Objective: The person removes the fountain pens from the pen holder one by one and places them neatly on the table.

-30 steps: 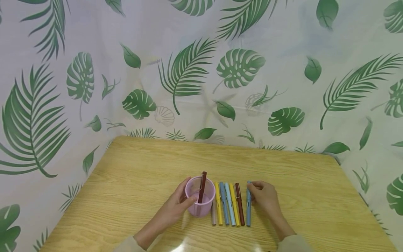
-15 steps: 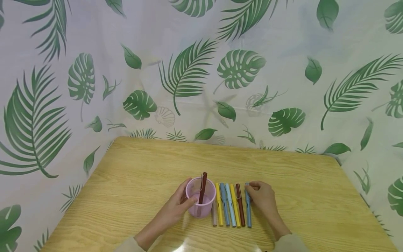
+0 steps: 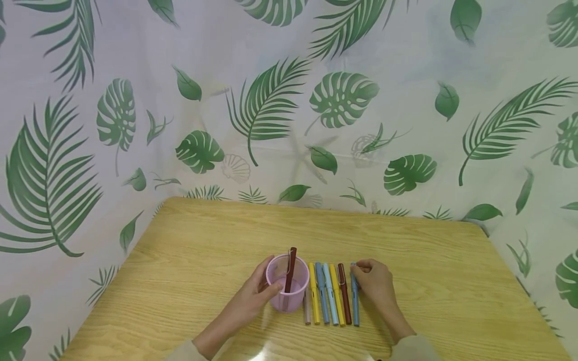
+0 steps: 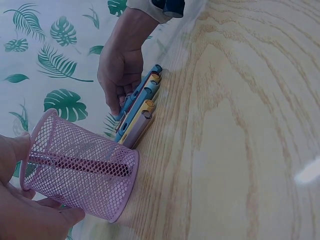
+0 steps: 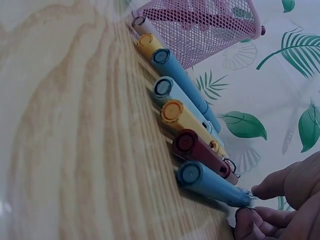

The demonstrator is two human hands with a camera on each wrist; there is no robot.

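Note:
My left hand grips a pink mesh pen cup that stands upright on the table. One dark red pen leans inside the cup, its clip near the top. To the right of the cup, several pens lie side by side: a greyish one, yellow ones, a light blue one and a dark red one among them. At the row's right end my right hand pinches the far end of a blue pen, which lies along the table.
The wooden table reaches back to a cloth backdrop printed with green leaves. Bare wood lies behind the pens and to both sides of the hands.
My right hand has slid the blue pen slightly left, nearer the dark red pen at the row's end. The left hand and the cup have stayed put.

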